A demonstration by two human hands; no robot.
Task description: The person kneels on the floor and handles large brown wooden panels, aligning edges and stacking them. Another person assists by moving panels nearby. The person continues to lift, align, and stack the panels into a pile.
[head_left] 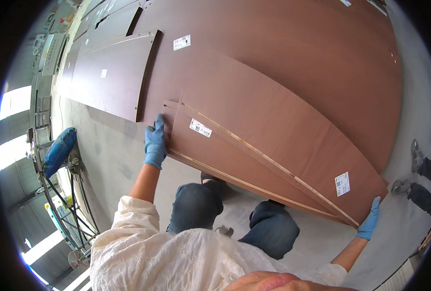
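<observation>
Overlapping wood-grain panels (269,116) are held partly over a larger brown panel (293,43), left end gripped by the left hand (156,144), right corner touched by the right hand (369,221), finger closure unclear; alignment seems underway, even support likely needed next

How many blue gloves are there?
2: one on the left hand, at the brown boards' left end, and one on the right hand, at their right corner. Others may be hidden.
</observation>
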